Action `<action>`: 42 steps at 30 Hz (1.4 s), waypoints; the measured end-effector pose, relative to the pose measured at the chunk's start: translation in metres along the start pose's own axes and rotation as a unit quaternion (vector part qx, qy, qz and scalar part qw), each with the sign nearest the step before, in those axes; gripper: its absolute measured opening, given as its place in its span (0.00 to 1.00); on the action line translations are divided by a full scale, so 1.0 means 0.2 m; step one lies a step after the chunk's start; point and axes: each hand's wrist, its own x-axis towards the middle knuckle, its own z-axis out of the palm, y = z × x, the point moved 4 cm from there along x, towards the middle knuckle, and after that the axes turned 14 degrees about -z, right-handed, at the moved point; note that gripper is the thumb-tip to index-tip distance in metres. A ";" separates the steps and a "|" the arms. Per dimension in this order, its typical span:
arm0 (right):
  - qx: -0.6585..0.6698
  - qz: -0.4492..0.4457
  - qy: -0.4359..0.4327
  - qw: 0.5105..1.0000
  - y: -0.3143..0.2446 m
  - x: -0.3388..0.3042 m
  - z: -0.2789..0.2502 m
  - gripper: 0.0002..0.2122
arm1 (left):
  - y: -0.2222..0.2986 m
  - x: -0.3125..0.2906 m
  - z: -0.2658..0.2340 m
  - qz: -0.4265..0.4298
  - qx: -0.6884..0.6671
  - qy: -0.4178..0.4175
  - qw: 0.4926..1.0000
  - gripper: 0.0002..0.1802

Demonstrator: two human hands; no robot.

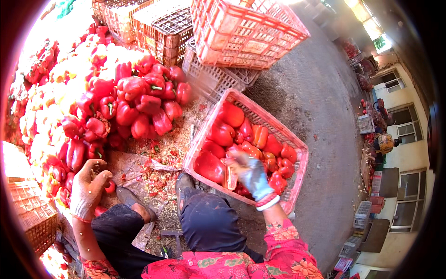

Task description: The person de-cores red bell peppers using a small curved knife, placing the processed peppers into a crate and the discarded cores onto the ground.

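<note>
Left hand [90, 186] nearest: grip loosely curled, thumb apart from fingers, nothing visibly held. Right hand [252, 173] over red peppers [210, 166] inside pink crate [301, 174]: blurred, cannot tell whether grip pinches one. Peppers probably light, slick, firm-walled but easily bruised; best cupped round shoulders, lightly. Farther, pepper pile [149, 104]; beyond, stacked crates [251, 49].

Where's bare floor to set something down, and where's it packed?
Main patch: grey floor right of the pepper crate, as far as the stacks along the building. Narrower: the strip between that crate and the pepper pile, littered with scraps. Crowded: the pile beside the left hand, the stacked crates beyond, and the pepper crate under the right hand.
</note>
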 end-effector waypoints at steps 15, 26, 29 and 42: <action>-0.428 0.041 0.098 0.898 -0.03 -0.10 -0.39 0.08 | 0.06 -0.05 0.04 0.083 0.090 0.006 0.992 0.13; -0.136 0.182 -0.145 0.963 0.08 -0.23 -0.17 0.15 | 0.07 -0.06 0.11 -0.010 0.044 0.018 0.999 0.13; -0.172 0.219 -0.129 0.952 0.24 -0.15 -0.12 0.19 | 0.09 -0.07 0.13 -0.002 0.045 0.053 0.998 0.13; -0.032 0.036 -0.060 0.997 0.30 -0.30 -0.17 0.12 | -1.04 -1.18 -1.06 -0.096 -0.037 0.478 0.872 0.07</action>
